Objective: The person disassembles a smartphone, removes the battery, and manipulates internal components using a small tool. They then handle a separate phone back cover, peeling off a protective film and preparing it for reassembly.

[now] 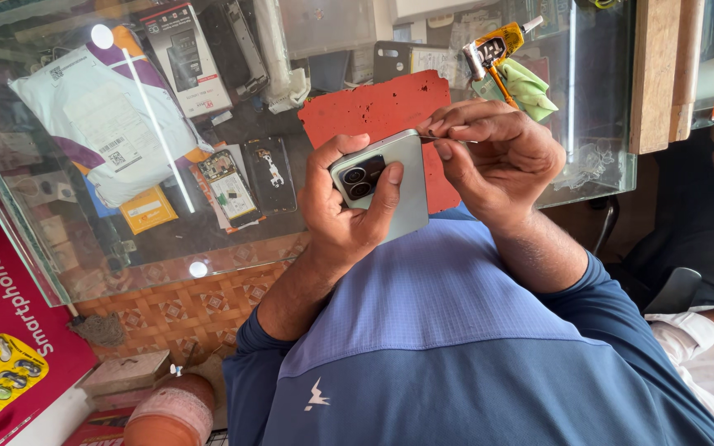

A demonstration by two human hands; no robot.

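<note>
Head view: one silver smartphone (390,186) gripped back-up in the left hand (345,206), right hand (497,153) pinching a thin tool (428,139) at its edge.

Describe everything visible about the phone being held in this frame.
The smartphone is pale silver-green, back facing the camera, with a dark camera block of two round lenses. It is tilted above the red mat. The left hand grips it; the right hand pinches a thin tool at its upper edge.
</note>
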